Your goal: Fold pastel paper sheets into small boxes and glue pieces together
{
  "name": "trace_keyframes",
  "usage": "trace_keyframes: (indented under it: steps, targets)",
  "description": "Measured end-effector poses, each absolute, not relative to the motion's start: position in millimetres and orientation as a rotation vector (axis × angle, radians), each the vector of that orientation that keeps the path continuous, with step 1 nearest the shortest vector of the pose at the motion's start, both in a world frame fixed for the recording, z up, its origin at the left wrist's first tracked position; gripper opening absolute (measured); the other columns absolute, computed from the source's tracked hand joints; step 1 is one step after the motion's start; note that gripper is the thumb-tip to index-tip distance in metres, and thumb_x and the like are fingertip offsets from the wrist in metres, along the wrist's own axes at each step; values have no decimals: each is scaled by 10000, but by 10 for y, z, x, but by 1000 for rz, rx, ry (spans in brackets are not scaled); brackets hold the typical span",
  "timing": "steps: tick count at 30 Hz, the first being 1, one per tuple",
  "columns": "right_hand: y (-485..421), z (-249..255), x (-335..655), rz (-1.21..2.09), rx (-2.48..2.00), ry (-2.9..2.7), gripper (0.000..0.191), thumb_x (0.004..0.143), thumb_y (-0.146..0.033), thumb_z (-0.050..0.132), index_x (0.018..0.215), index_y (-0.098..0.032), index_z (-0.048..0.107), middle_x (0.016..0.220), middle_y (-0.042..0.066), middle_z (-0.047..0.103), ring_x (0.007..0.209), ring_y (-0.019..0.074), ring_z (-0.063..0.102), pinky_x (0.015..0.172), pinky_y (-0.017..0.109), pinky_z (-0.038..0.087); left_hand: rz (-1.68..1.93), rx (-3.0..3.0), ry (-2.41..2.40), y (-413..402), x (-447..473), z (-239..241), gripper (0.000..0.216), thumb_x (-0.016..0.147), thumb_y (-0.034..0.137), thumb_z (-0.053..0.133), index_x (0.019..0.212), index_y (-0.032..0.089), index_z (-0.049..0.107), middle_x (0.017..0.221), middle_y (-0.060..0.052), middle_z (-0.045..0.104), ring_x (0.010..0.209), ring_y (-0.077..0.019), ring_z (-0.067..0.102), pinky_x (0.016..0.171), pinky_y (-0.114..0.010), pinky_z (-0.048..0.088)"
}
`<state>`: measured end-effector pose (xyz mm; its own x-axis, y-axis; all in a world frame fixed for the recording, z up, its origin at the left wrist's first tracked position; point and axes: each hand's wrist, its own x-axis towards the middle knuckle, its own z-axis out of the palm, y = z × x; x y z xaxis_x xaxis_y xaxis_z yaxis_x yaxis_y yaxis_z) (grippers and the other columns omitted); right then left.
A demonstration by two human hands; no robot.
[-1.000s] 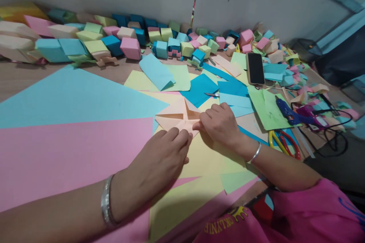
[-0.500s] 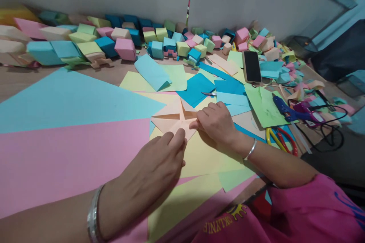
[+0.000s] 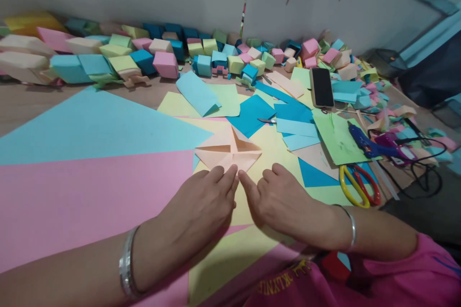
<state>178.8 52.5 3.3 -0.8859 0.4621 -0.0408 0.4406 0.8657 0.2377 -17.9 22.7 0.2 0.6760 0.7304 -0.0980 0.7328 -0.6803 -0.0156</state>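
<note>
A peach sheet of paper, folded into a diamond with raised triangular flaps meeting at the middle, lies on the stacked coloured sheets. My left hand is closed on its near corner, fingertips pressed together at the edge; what is under the fingers is hidden. My right hand is just to the right, its thumb stretched to the paper's near edge and its other fingers curled in, with nothing seen in them. Under the work spread a light blue sheet, a pink sheet and a yellow sheet.
Several folded paper blocks line the wall. A phone, a glue gun with a dark cable, and scissors with yellow and red handles lie on the right. A small blade rests among blue sheets.
My right hand has let go of the peach paper's right corner and come down to its near corner beside the left hand. The view has shifted slightly.
</note>
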Motion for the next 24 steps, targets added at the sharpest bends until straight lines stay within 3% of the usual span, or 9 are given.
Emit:
trace_keyframes:
  steps: [3,7,14,19,24]
  targets:
    - [517,-43,1803,397,851,2817,618,794,-58,489,1387,69,370,618,62,612,565,177,456,584,347,135,-120,2833,1236,237,-188,18,311,902,136,443,1145,79,630,1103,-174,644,921,-275,584,733,-408,479]
    - [581,-92,1819,437,1008,2727,654,755,-57,520,1378,88,384,596,75,613,540,170,461,582,351,132,-77,2818,1220,257,-193,9,240,901,150,463,996,99,677,1033,-164,652,921,-276,580,738,-408,479]
    - [606,-78,1801,445,979,2757,564,770,-64,509,1313,78,462,578,65,586,526,155,417,582,357,121,-94,2864,1215,254,-199,-10,251,898,134,453,1011,99,674,1037,-165,651,916,-278,574,732,-411,477]
    - [508,35,1780,469,633,2888,477,843,-52,442,1305,64,467,640,73,597,566,162,430,588,350,140,-206,2885,1221,242,-193,-1,311,872,90,442,1107,82,646,1112,-174,635,923,-277,578,719,-403,487]
    - [423,62,1775,428,635,2905,418,881,-66,429,1288,-11,506,635,55,586,586,172,440,587,346,144,-219,2916,1213,243,-194,6,325,882,96,415,1116,77,640,1166,-191,617,873,-273,580,691,-413,489]
